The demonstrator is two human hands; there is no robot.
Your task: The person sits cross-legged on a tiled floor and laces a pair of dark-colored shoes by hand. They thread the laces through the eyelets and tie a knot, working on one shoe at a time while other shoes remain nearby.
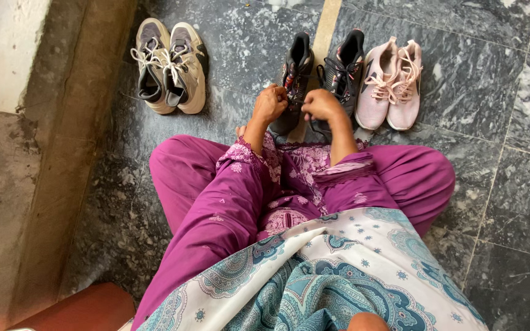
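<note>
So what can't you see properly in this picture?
Head view only:
- Fingertips of the left hand and right hand: curled under, so what they pinch is hidden.
- Left black shoe: its front is covered by the left hand.
- Right black shoe: its front is behind the right hand.
- Red thing: cut off by the bottom edge.
- Feet: hidden under the purple trousers.

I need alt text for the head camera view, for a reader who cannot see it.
A seated person's left hand and right hand work the laces of a black pair of sneakers on a grey marble floor. A beige pair lies left, a pink pair right.
</note>
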